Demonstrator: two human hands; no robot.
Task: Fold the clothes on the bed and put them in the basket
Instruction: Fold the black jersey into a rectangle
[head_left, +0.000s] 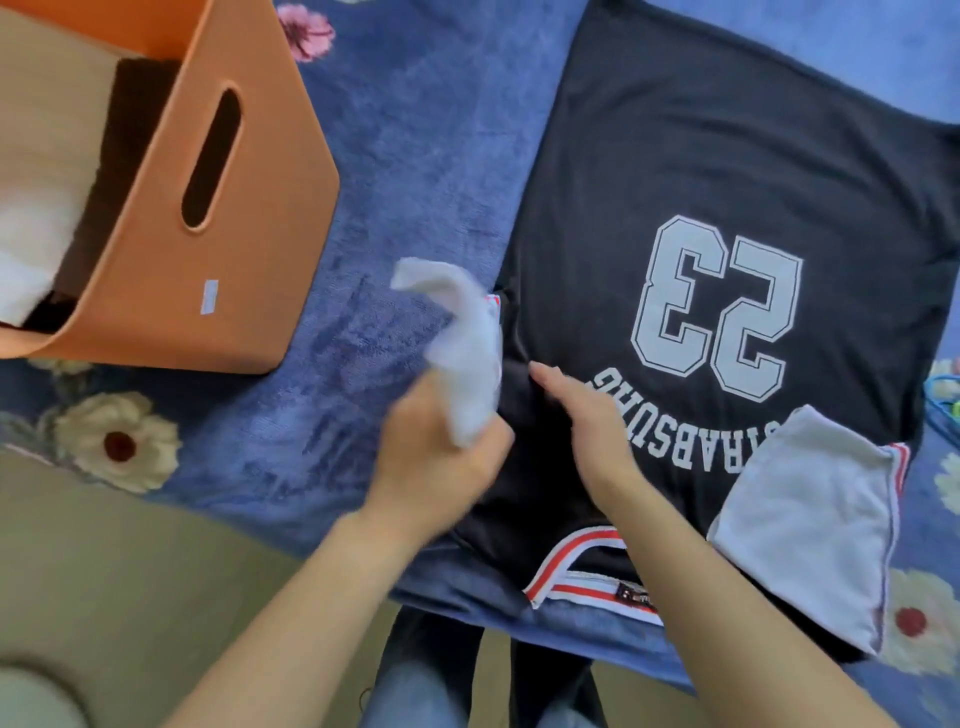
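A black T-shirt (701, 171) printed with "53" lies flat on the bed (415, 156), collar toward the near edge. Its left grey sleeve (462, 338) is lifted, pinched in the closed left hand (441, 457). The right hand (587, 421), fingers straight and pressed together, rests flat on the shirt just beside it. The right grey sleeve (810, 519) lies flat. The orange basket (218, 218) sits far left, holding folded clothes.

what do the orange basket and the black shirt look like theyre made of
Basket: looks like smooth matte moulded plastic, with rounded corners and a cut-out handle slot. Shirt: soft knit fabric, probably cotton or a blend; it lies limp, with printed white lettering.
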